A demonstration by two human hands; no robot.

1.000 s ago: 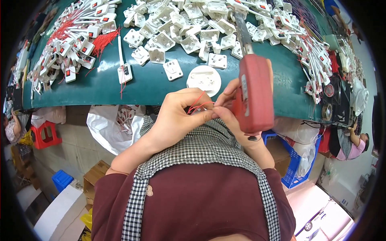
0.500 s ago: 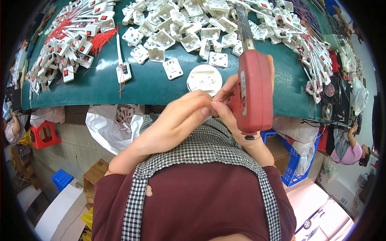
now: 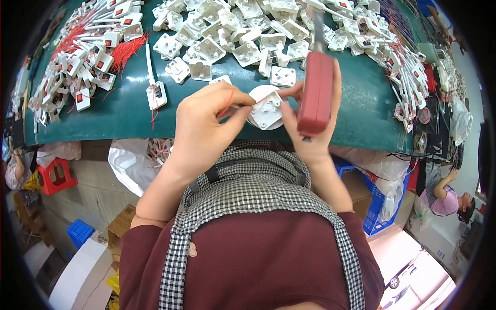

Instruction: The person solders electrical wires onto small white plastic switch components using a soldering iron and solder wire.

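A white square plug housing (image 3: 267, 117), its inside facing up, sits on a round white disc (image 3: 264, 89) at the table's near edge. My left hand (image 3: 204, 121) pinches a thin red wire (image 3: 226, 105) left of the housing, and the wire's end reaches over its upper edge. My right hand (image 3: 323, 137) is wrapped round what looks like a red soldering gun (image 3: 316, 93), whose long metal barrel points away and is smeared by motion. The right thumb and forefinger are at the housing's right edge; whether they also pinch the wire, I cannot tell.
Many loose white plug housings (image 3: 222, 39) are heaped at the back of the green table (image 3: 361, 111). Wired pieces with red switches (image 3: 82, 98) pile up at the left; another pile (image 3: 405, 98) is at the right. A single corded piece (image 3: 156, 95) lies left of my hands.
Both hands have moved away from my body to the disc, the left one also leftward, spreading apart. A plug housing now sits on the disc. The red soldering gun came along in my right hand.
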